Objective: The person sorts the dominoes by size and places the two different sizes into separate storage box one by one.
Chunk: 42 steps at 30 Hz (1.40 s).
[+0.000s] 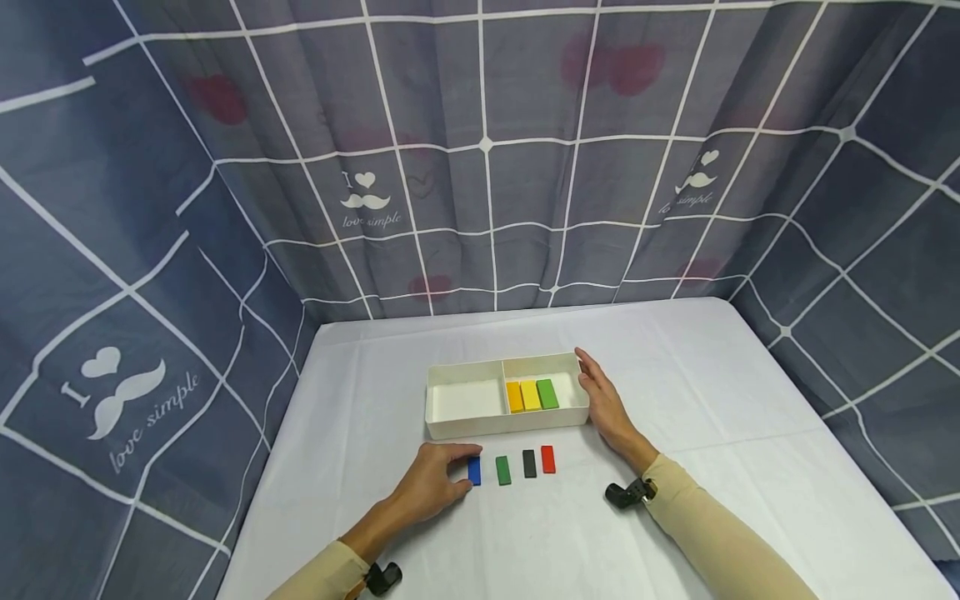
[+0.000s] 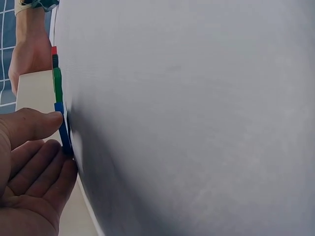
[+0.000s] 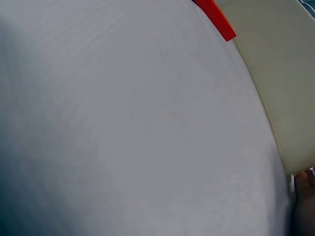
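My left hand (image 1: 429, 483) pinches a small blue block (image 1: 474, 472) end to end, thumb at its near end and fingers at its far end; the left wrist view shows the same blue block (image 2: 63, 129) low over the white cloth. To its right, a green block (image 1: 503, 470), a black block (image 1: 529, 463) and a red block (image 1: 548, 459) lie in a row. Behind them is a cream box (image 1: 465, 428) with two compartments. My right hand (image 1: 609, 410) rests along the box's right end, fingers extended against the wall.
In the box's right compartment stand two yellow blocks (image 1: 530, 395) and a light green block (image 1: 547, 393); its left compartment (image 1: 467, 396) shows a bare floor. A white cloth (image 1: 660, 358) covers the table. Grey checked curtains (image 1: 450, 192) enclose the back and sides.
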Tool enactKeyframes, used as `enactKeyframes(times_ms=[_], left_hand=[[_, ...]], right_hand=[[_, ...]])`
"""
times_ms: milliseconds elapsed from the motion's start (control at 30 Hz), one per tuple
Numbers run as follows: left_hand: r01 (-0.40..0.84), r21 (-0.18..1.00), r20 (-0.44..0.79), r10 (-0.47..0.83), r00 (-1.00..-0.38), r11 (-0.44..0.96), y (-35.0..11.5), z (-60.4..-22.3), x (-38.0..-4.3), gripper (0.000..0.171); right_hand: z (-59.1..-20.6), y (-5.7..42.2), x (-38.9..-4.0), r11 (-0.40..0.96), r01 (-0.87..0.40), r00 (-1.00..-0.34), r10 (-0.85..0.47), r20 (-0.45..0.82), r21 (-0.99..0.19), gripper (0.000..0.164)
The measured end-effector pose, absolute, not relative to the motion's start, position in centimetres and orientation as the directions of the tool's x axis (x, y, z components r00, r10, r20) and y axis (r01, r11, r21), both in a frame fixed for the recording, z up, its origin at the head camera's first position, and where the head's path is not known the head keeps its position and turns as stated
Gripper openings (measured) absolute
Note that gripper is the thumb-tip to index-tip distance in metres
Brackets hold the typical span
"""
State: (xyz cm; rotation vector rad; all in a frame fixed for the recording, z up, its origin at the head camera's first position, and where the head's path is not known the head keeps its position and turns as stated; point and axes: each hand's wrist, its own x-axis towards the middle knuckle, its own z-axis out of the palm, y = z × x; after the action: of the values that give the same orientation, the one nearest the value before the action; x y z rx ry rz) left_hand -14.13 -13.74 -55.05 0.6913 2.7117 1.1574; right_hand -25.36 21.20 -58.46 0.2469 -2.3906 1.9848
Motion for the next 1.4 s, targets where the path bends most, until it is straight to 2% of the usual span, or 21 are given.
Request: enactKeyframes(times_ms=[600,1067,1400], left_hand=[[0.353,0.711,0.061,0.447,-0.893,0.608,-13.9,-54.2,-14.3,0.051],[0.454,0.701,0.197,0.463,-0.864,0.55,-13.5,-51.0,-14.5,0.049],[0.48,0.652,0.232,0.448,-0.863,0.587,-13.4,-48.4,-15.8,0.054]], right_hand=[[-58.2,21.2,-25.4,0.203,-0.117,-0.99,-0.103,0.097,-0.972,0.055],[-58.4,21.3,-25.4,0.22,-0.123,-0.989,-0.102,0.102,-0.968,0.054],[-58.2,21.3,-25.2,0.214,-0.123,-0.989,-0.106,0.102,-0.969,0.054]])
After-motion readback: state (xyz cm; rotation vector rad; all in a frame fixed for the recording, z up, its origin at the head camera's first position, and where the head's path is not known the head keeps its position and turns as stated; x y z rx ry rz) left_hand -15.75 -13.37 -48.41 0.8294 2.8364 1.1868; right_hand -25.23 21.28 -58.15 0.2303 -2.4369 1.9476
